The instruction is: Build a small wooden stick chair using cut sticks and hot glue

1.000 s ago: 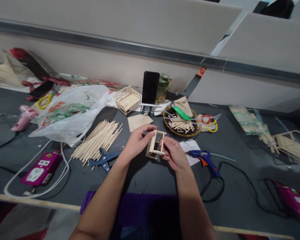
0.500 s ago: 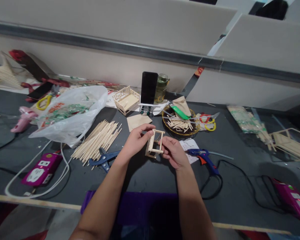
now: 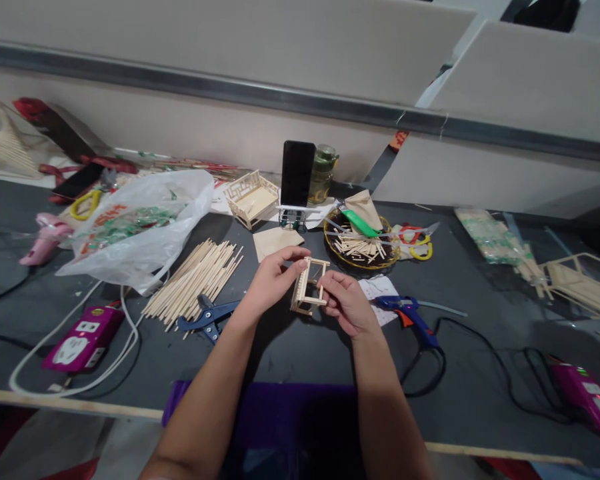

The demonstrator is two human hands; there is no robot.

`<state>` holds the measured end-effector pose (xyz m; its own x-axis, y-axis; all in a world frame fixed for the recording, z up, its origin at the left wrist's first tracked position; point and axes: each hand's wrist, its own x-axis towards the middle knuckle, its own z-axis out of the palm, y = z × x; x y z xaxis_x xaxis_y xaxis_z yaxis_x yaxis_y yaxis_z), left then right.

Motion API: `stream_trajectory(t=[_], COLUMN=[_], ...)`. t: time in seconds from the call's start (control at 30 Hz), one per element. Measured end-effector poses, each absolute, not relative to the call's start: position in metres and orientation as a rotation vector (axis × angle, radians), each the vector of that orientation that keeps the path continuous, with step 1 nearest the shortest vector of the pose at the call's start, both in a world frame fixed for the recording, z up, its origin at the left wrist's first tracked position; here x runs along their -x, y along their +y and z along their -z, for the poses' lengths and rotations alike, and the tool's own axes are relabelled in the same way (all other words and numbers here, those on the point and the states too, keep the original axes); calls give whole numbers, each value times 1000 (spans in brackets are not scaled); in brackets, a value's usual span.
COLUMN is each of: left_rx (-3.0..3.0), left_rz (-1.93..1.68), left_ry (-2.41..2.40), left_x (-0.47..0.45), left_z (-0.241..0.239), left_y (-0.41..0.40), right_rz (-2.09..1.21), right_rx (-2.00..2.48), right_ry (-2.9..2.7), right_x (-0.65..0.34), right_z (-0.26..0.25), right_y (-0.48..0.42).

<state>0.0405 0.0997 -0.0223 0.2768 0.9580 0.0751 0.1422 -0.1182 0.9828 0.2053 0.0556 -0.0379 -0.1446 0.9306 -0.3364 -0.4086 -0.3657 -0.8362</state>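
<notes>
Between my two hands is a small frame of thin wooden sticks, held above the dark table. My left hand grips its upper left side between thumb and fingers. The fingers of my right hand pinch a stick on the frame's right side. Left of my left forearm lies a blue-handled cutter, partly hidden by the arm. A blue glue gun rests right of my right hand, partly over a white paper. Beyond my hands is a flat tan sheet.
A pile of wooden sticks and a plastic bag lie left. At the back stand a miniature wooden bench, a phone and a green bottle. A basket holds short stick pieces. Magenta power strips trail cables.
Both hands keep their grip on the stick frame, which stays almost still. The view has shifted very slightly.
</notes>
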Motion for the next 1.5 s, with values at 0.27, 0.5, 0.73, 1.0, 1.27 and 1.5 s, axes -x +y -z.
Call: stream_trajectory(t=[0.27, 0.5, 0.73, 1.0, 1.27, 1.5], left_rx=[-1535, -1622, -1227, -759, -629, -582], left_rz=[-782, -549, -806, -955, -892, -864], left_ry=[777, 711, 690, 661, 650, 666], left_x=[-6, -7, -5, -7, -12, -14], left_z=[22, 30, 34, 36, 27, 26], left_y=[107, 108, 113, 111, 110, 112], right_rz=[-1557, -1289, -1162, -1108, -1072, -843], right_rx=[1155, 1212, 1126, 1143, 1187, 1210], right_ry=[-701, -648, -574, -671, -754, -1058], right_x=[-218, -210, -206, -200, -199, -193], right_z=[42, 49, 49, 54, 55, 55], right_y=[61, 66, 67, 64, 63, 59])
